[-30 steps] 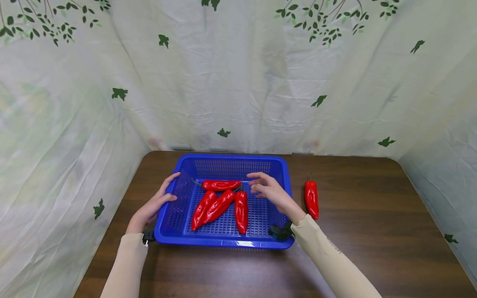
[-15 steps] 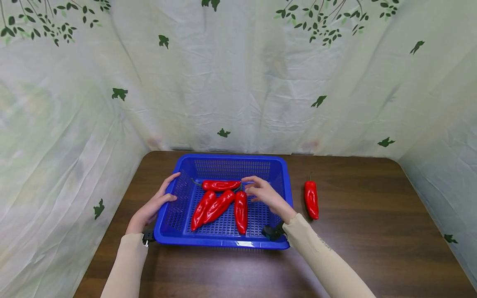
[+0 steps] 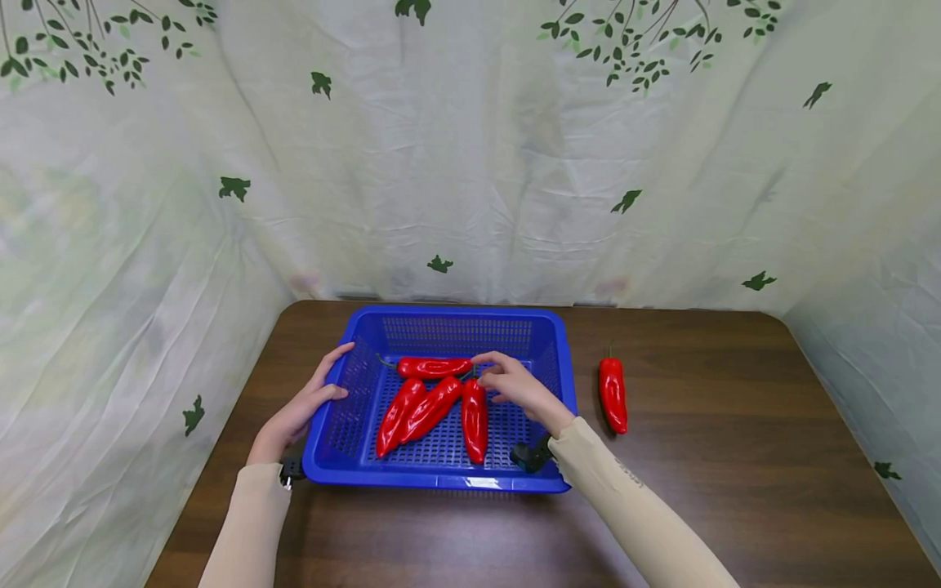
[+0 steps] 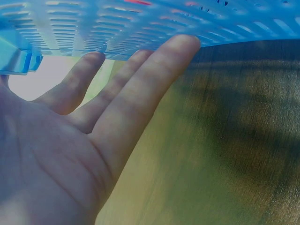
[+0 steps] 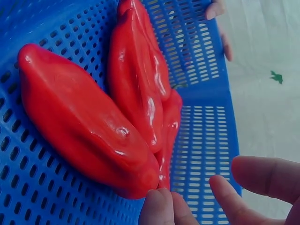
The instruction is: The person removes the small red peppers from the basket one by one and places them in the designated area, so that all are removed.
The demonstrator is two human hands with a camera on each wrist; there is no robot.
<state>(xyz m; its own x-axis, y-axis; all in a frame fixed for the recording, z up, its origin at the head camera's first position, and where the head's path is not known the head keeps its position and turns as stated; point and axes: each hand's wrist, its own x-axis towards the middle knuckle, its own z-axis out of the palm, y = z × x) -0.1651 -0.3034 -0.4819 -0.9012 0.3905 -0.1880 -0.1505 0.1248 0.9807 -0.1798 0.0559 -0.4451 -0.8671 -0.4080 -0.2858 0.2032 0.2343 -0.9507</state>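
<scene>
A blue slotted basket [image 3: 441, 482] stands on the table with several glossy red chili peppers on its floor. My left hand [image 3: 297, 412] holds the basket's left side, thumb and one finger over the rim. In the left wrist view the other fingers [image 4: 136, 98] lie long against the outer wall. My right hand [image 3: 518, 388] reaches into the basket and pinches the stem end of the rightmost chili pepper [image 3: 474, 420]. The right wrist view shows thumb and fingertip together at that pepper's [image 5: 89, 126] stem, other fingers spread away. Beside it lie a crosswise pepper [image 3: 434, 368] and two slanted peppers [image 3: 434, 408].
One more chili pepper [image 3: 613, 395] lies on the brown wooden table [image 3: 735, 457], right of the basket. A pale curtain [image 3: 470, 163] with leaf prints hangs behind and along both sides. Dark wrist cameras [image 3: 531, 456] sit on both wrists.
My right hand has moved left and slightly down inside the basket, to the rightmost pepper's stem, and its fingertips have come together there. The left hand and the basket have stayed in place.
</scene>
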